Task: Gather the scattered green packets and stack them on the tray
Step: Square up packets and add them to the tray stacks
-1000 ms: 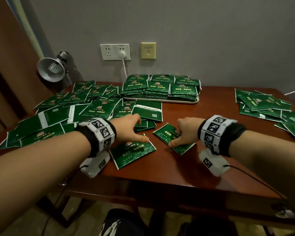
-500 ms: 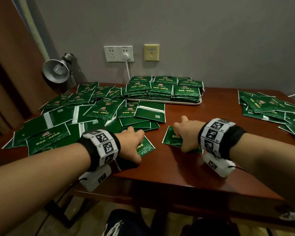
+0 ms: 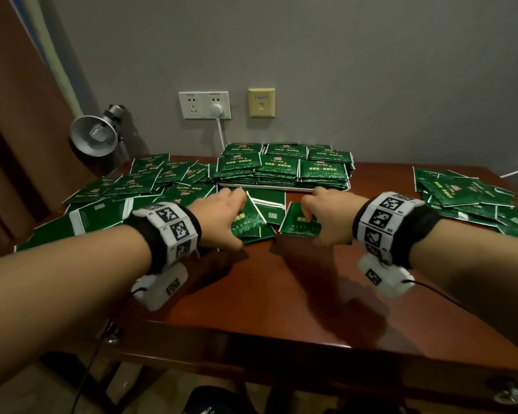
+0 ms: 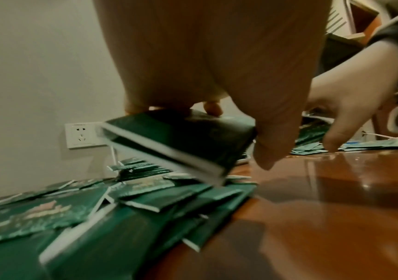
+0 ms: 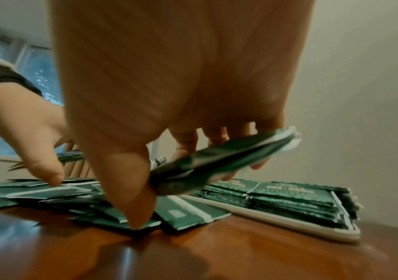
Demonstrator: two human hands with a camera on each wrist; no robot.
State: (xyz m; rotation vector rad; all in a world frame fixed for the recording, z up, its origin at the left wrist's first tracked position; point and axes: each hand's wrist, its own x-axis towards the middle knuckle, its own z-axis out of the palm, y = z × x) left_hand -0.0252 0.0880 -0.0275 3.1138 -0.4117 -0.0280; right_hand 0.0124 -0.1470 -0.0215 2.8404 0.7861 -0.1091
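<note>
- Left hand [image 3: 222,216] pinches a small packet bunch [image 4: 176,144], maybe two, blurry.
- Right hand [image 3: 329,216] pinches another packet [image 5: 219,161], just short of the tray [image 3: 284,187].
- Risk: loose fingers let slick packets fan out onto the desk [image 3: 281,294].

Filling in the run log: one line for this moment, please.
left hand: grips green packets | right hand: grips green packet | tray: stacked, more scattered

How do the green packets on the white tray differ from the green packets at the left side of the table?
The packets on the tray lie in neat, squared stacks; the packets at the left side are scattered, overlapping at many angles. The tray packets show printed fronts; some left ones show plain backs. Both are the same green.
</note>
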